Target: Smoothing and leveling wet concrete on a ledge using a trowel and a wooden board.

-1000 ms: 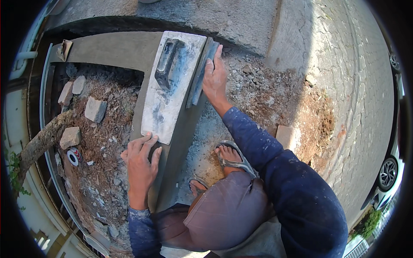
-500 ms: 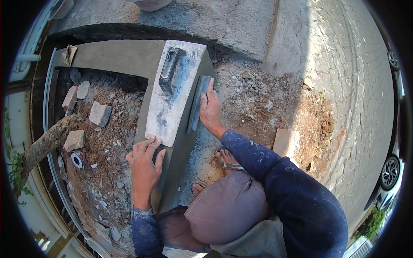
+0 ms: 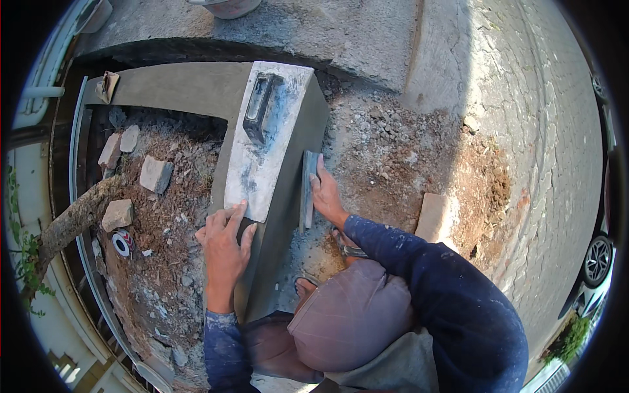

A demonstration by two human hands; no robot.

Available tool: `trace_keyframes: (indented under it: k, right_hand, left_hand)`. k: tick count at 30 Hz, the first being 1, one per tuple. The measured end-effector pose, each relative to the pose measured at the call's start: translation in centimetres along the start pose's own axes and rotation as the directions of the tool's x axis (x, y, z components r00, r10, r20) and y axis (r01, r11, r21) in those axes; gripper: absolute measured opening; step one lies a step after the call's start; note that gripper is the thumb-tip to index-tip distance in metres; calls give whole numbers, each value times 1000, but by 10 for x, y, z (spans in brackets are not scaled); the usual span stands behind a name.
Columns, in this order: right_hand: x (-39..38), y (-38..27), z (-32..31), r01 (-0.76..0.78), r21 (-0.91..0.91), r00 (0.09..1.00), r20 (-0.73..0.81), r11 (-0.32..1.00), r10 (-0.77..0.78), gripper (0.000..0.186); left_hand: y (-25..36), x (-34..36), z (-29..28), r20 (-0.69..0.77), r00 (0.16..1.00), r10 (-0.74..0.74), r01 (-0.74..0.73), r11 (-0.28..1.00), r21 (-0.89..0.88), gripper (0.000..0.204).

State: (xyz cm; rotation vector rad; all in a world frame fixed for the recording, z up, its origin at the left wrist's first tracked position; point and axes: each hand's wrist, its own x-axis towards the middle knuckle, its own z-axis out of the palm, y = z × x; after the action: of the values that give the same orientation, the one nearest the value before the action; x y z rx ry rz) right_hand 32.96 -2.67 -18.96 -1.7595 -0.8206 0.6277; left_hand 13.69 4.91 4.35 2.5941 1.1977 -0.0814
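Observation:
A low L-shaped wall coated in smooth grey mortar [image 3: 177,84] runs before me. On its top lies a large white plastering float [image 3: 254,170] with a black handle [image 3: 259,108] facing up. My left hand [image 3: 224,249] rests on the wall top at that float's near end, fingers apart, the fingertips at its edge. At the wall's right side, my right hand [image 3: 326,193] grips a narrow grey hand float [image 3: 306,191], seen edge-on. Its handle is hidden by the hand. Whether the float touches the wall face I cannot tell.
Inside the wall's corner lie soil, broken blocks [image 3: 156,174], a roll of tape [image 3: 122,243] and a leaning trunk [image 3: 78,213]. Crumpled paper [image 3: 107,87] sits on the wall's far left. Rubble [image 3: 386,150] and a slab [image 3: 431,216] lie to the right. A bucket [image 3: 232,6] stands far off.
My right hand has brought the grey float nearer to me and lower along the wall's side, turning it more upright. My left hand and the white float have hardly moved.

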Motion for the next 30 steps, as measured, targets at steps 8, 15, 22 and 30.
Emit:
trace_keyframes:
  k: [8,15,22,30]
  right_hand:
    - [99,-58,-14,-37,-45,990,-136,998,31,61]
    - [47,44,11,-59,3,971,-231,998,58,61]
    - [60,-10,8,-124,-28,975,-188,992,117,62]
    - [98,-14,-16,-110,111,963,-235,988,133,58]
  left_hand:
    - [-5,-10,-7,1,999,-42,42,999,11,55]
    - [0,3,-3,16,1000,-13,13,1000,10,56]
    - [-3,-1,-2,8,1000,-5,5,1000,19,57]
    - [-7,1,-5,19,1000,-14,14,1000,-19,54]
